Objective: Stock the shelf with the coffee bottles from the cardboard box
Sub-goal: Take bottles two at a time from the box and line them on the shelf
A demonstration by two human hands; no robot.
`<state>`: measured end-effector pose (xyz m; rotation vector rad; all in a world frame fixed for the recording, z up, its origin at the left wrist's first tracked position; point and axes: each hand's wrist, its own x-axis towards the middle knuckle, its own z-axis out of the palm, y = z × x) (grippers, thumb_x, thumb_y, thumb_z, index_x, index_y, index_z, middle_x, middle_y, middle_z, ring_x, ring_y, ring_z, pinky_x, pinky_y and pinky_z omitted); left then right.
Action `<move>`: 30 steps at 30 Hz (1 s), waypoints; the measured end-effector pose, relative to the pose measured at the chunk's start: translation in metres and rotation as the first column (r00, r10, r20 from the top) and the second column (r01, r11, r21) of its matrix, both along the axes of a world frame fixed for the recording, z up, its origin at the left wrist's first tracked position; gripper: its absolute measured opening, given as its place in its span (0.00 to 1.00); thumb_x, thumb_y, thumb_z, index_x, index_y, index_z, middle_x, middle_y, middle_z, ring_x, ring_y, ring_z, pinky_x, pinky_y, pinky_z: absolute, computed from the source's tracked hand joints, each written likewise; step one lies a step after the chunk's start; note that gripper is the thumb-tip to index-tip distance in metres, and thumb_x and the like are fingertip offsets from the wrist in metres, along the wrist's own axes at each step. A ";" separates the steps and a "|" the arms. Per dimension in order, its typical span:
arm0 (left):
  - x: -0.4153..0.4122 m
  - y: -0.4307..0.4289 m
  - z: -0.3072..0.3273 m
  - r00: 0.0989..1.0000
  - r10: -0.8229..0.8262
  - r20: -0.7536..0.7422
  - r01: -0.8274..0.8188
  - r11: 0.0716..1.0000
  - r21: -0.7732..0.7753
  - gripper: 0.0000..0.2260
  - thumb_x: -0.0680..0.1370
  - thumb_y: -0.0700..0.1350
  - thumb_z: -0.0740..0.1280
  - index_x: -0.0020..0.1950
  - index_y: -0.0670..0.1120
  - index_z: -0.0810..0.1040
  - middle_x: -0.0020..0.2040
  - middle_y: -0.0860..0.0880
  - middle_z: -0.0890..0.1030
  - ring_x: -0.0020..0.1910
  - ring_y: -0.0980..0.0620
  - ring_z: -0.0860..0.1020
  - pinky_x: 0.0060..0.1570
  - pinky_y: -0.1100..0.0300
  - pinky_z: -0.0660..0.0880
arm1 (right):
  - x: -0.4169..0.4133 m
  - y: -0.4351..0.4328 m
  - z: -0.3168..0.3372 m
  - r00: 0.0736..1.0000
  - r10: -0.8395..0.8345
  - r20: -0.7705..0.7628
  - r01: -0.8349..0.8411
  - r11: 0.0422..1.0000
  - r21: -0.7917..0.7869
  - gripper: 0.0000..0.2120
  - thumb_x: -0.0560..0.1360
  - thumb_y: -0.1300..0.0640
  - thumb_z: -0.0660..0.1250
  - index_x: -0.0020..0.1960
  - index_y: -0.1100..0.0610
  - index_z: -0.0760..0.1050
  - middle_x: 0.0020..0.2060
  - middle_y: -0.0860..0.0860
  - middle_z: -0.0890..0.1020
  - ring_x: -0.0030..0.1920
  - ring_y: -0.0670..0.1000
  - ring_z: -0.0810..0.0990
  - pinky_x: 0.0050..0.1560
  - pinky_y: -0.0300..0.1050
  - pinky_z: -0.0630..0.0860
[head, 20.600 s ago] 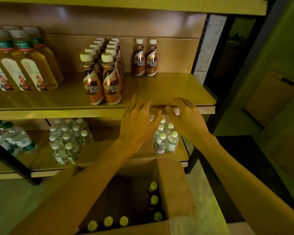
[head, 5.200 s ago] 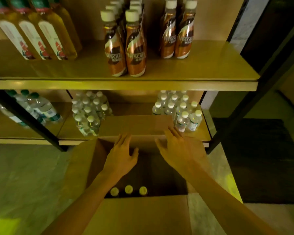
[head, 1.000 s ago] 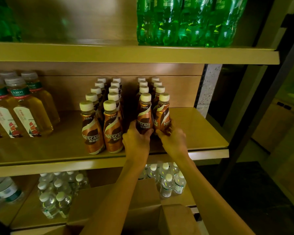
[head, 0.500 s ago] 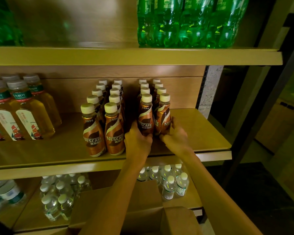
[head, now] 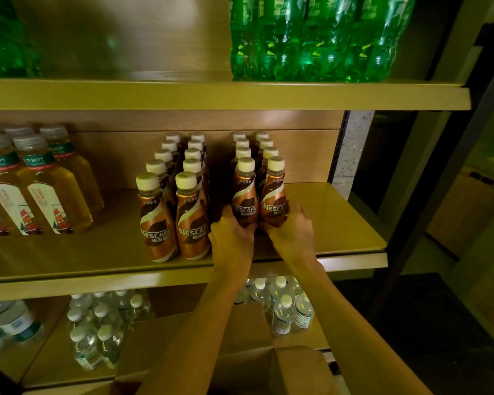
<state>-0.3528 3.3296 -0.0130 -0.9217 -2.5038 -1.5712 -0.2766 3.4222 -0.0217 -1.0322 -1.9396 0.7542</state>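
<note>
Left hand (head: 231, 238) is gripping a coffee bottle (head: 245, 195), right hand (head: 293, 232) is gripping a second coffee bottle (head: 275, 195) at its 3 o'clock (both standing upright on the shelf (head: 340, 223)); cardboard box (head: 143, 346) is sitting at 6 o'clock.

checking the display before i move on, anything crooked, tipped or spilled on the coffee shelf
Nothing stands out. The Nescafe coffee bottles stand upright in rows on the shelf; the left hand and right hand each grip an upright one in front.
</note>
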 end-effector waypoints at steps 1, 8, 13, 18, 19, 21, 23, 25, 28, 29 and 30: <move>0.001 0.000 0.000 1.000 0.006 -0.005 -0.006 1.000 -0.005 0.24 0.73 0.50 0.75 0.65 0.45 0.74 0.58 0.44 0.81 0.58 0.40 0.79 0.57 0.45 0.76 | 0.000 -0.001 0.001 1.000 -0.003 0.002 0.003 1.000 0.010 0.32 0.65 0.51 0.80 0.64 0.57 0.73 0.55 0.53 0.79 0.54 0.55 0.79 0.53 0.51 0.80; 0.007 -0.002 0.001 0.999 0.033 -0.011 -0.033 0.999 -0.039 0.26 0.74 0.50 0.74 0.68 0.44 0.72 0.58 0.42 0.81 0.59 0.38 0.79 0.54 0.47 0.76 | 0.003 -0.002 0.003 1.000 0.006 0.017 -0.006 1.000 -0.003 0.32 0.66 0.52 0.80 0.65 0.58 0.72 0.57 0.54 0.78 0.56 0.55 0.78 0.52 0.46 0.76; 0.006 -0.002 0.002 1.000 0.022 -0.004 -0.022 0.999 -0.039 0.25 0.73 0.50 0.75 0.66 0.43 0.73 0.58 0.43 0.81 0.59 0.39 0.79 0.56 0.46 0.75 | 0.003 -0.003 0.004 1.000 0.005 0.031 -0.004 1.000 -0.016 0.32 0.67 0.52 0.80 0.65 0.58 0.72 0.57 0.54 0.78 0.56 0.55 0.78 0.51 0.44 0.75; 0.008 -0.005 0.005 1.000 0.007 0.004 -0.007 0.997 -0.082 0.26 0.74 0.52 0.74 0.67 0.44 0.71 0.58 0.43 0.80 0.59 0.39 0.78 0.56 0.47 0.75 | 0.006 -0.006 0.005 0.997 0.007 0.074 -0.007 1.000 -0.008 0.31 0.68 0.52 0.79 0.67 0.58 0.71 0.59 0.55 0.76 0.59 0.56 0.77 0.53 0.46 0.74; 0.008 -0.007 0.006 1.000 0.006 0.007 -0.005 0.995 -0.097 0.27 0.73 0.53 0.74 0.67 0.44 0.70 0.58 0.43 0.80 0.59 0.38 0.78 0.56 0.46 0.75 | 0.009 -0.007 0.006 0.994 0.010 0.109 -0.010 1.000 -0.003 0.32 0.69 0.51 0.78 0.67 0.57 0.70 0.60 0.54 0.76 0.60 0.57 0.76 0.54 0.47 0.74; 0.009 -0.011 0.008 1.000 0.008 0.001 -0.008 0.990 -0.139 0.28 0.73 0.56 0.73 0.67 0.44 0.69 0.59 0.42 0.80 0.59 0.38 0.78 0.55 0.46 0.75 | 0.016 -0.012 0.007 0.985 0.020 0.174 -0.021 1.000 0.009 0.33 0.70 0.49 0.76 0.70 0.55 0.67 0.61 0.53 0.74 0.62 0.57 0.74 0.58 0.52 0.76; 0.012 -0.019 0.010 0.998 -0.009 -0.060 -0.004 0.979 -0.204 0.29 0.74 0.59 0.70 0.68 0.45 0.68 0.60 0.43 0.79 0.60 0.38 0.78 0.54 0.47 0.75 | 0.027 -0.020 0.008 0.975 0.037 0.219 -0.043 0.999 0.022 0.30 0.73 0.48 0.72 0.70 0.53 0.65 0.63 0.52 0.74 0.64 0.57 0.72 0.60 0.57 0.76; 0.015 -0.029 0.009 0.987 -0.056 -0.151 0.019 0.973 -0.232 0.30 0.74 0.63 0.67 0.69 0.46 0.68 0.62 0.45 0.78 0.60 0.39 0.78 0.54 0.46 0.77 | 0.040 -0.029 0.008 0.954 0.042 0.298 -0.064 0.996 0.064 0.25 0.76 0.50 0.67 0.71 0.53 0.66 0.66 0.53 0.73 0.68 0.58 0.69 0.64 0.56 0.73; 0.026 -0.050 0.007 0.956 -0.147 -0.254 0.082 0.965 -0.249 0.30 0.75 0.64 0.64 0.72 0.48 0.68 0.69 0.47 0.74 0.66 0.42 0.75 0.59 0.45 0.76 | 0.062 -0.048 0.007 0.924 0.024 0.381 -0.083 0.987 0.139 0.25 0.78 0.52 0.67 0.72 0.57 0.67 0.71 0.55 0.71 0.73 0.58 0.65 0.72 0.53 0.66; 0.032 -0.060 0.004 0.946 -0.176 -0.273 0.104 0.960 -0.258 0.30 0.76 0.64 0.63 0.73 0.49 0.68 0.71 0.47 0.72 0.69 0.43 0.72 0.63 0.46 0.74 | 0.069 -0.055 0.003 0.926 0.035 0.377 -0.098 0.984 0.149 0.25 0.78 0.52 0.67 0.72 0.58 0.68 0.71 0.56 0.72 0.74 0.58 0.65 0.72 0.54 0.66; 0.038 -0.070 0.001 0.939 -0.199 -0.281 0.121 0.954 -0.273 0.29 0.77 0.63 0.63 0.74 0.49 0.68 0.74 0.46 0.69 0.72 0.44 0.69 0.66 0.48 0.72 | 0.075 -0.064 -0.001 0.929 0.045 0.368 -0.111 0.981 0.162 0.25 0.78 0.50 0.68 0.71 0.58 0.69 0.71 0.56 0.72 0.74 0.58 0.65 0.72 0.55 0.66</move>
